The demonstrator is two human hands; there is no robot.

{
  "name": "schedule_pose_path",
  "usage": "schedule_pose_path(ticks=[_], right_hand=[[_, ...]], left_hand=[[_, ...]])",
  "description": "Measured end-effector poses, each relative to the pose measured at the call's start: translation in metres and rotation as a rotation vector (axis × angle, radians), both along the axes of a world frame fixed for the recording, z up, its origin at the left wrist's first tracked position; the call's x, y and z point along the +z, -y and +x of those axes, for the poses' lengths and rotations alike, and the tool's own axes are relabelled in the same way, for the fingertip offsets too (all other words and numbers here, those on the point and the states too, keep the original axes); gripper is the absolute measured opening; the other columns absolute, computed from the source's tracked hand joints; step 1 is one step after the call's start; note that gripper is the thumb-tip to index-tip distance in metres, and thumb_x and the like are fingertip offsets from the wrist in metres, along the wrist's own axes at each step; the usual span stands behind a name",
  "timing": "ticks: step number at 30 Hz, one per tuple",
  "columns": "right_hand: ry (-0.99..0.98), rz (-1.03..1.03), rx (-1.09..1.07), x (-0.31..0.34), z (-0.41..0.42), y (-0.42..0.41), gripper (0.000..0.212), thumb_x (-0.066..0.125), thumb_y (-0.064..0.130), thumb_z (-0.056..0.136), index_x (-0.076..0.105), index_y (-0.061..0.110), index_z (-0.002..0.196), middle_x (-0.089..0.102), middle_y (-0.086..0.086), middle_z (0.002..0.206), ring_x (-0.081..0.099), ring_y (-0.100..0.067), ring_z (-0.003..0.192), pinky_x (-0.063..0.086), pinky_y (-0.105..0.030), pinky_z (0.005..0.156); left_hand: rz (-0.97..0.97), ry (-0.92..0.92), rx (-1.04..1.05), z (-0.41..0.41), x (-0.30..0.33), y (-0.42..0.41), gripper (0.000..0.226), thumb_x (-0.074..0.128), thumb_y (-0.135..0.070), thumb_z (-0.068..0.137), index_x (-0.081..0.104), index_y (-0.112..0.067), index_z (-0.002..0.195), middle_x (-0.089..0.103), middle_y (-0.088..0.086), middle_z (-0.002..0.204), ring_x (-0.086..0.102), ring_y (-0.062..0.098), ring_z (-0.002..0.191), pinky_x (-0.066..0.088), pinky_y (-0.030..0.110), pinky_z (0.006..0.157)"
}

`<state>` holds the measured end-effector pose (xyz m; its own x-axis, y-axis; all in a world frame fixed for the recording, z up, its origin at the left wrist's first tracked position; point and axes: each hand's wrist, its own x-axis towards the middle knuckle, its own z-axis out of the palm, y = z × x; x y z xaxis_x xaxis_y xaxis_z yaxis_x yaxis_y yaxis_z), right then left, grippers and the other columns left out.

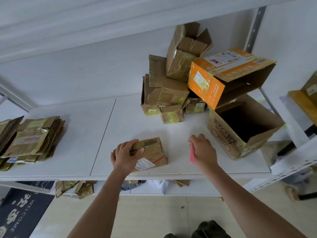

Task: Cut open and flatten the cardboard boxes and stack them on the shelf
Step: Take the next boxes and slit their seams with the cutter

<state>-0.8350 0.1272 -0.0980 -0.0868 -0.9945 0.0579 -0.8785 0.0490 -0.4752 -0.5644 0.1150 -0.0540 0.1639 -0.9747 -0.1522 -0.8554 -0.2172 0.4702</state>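
Small brown taped cardboard box (151, 152) lies on white shelf (120, 127) near front edge; looks light, stiff-walled, glossy tape likely slippery, so hold by edges. Left hand (126, 154) grips box's left end, thumb over top. Right hand (203, 150) clenches pink cutter (192, 154), just right of box, not touching

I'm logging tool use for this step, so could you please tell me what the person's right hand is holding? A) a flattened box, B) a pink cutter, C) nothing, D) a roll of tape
B: the right hand is curled round a slim pink cutter above the shelf, while the left hand grips the small cardboard box.
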Motion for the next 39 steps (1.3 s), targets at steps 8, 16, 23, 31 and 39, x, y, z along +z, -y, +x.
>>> schedule_pose_path(ticks=[8, 16, 23, 31, 39], right_hand=[[-0.112, 0.348, -0.068, -0.006, -0.002, 0.014, 0.053, 0.058, 0.015, 0.093, 0.039, 0.02, 0.142, 0.04, -0.011, 0.138, 0.042, -0.026, 0.127, 0.051, -0.037, 0.095], [1.169, 0.609, 0.058, 0.027, 0.086, -0.018, 0.062, 0.052, 0.053, 0.096, 0.02, 0.042, 0.148, 0.05, 0.007, 0.123, 0.064, -0.022, 0.106, 0.059, -0.032, 0.076], [1.165, 0.387, 0.029, 0.028, 0.102, -0.002, 0.066, 0.069, 0.041, 0.089, 0.033, 0.035, 0.143, 0.059, 0.006, 0.115, 0.066, -0.014, 0.102, 0.062, -0.037, 0.079], [1.03, 0.33, -0.018, 0.027, 0.11, 0.003, 0.072, 0.076, 0.023, 0.083, 0.036, 0.03, 0.142, 0.059, 0.013, 0.099, 0.061, -0.001, 0.089, 0.059, -0.027, 0.07], [1.339, 0.555, 0.017, 0.024, 0.083, 0.004, 0.059, 0.059, -0.002, 0.089, 0.045, 0.029, 0.138, 0.07, -0.013, 0.103, 0.073, -0.023, 0.084, 0.061, -0.04, 0.075]], left_hand=[[0.028, 0.043, 0.055, -0.006, 0.009, -0.003, 0.032, 0.056, -0.054, 0.091, 0.053, -0.048, 0.123, 0.051, -0.017, 0.123, 0.038, 0.014, 0.124, 0.021, 0.041, 0.106], [0.125, -0.111, 0.064, -0.012, 0.018, -0.022, 0.028, 0.069, -0.061, 0.079, 0.065, -0.036, 0.091, 0.062, -0.002, 0.093, 0.062, 0.017, 0.085, 0.047, 0.037, 0.082], [0.144, -0.581, -0.117, -0.007, 0.031, -0.032, 0.036, 0.071, -0.013, 0.088, 0.069, -0.045, 0.103, 0.075, -0.015, 0.094, 0.07, 0.002, 0.093, 0.059, 0.028, 0.079], [0.031, -0.346, -0.147, -0.006, 0.018, -0.026, 0.035, 0.064, -0.011, 0.09, 0.072, -0.037, 0.112, 0.069, -0.028, 0.072, 0.066, -0.007, 0.076, 0.042, 0.004, 0.062], [0.064, -0.218, -0.18, -0.011, 0.014, -0.008, 0.03, 0.059, -0.017, 0.095, 0.072, -0.035, 0.114, 0.072, -0.008, 0.093, 0.064, 0.013, 0.087, 0.044, 0.022, 0.069]])
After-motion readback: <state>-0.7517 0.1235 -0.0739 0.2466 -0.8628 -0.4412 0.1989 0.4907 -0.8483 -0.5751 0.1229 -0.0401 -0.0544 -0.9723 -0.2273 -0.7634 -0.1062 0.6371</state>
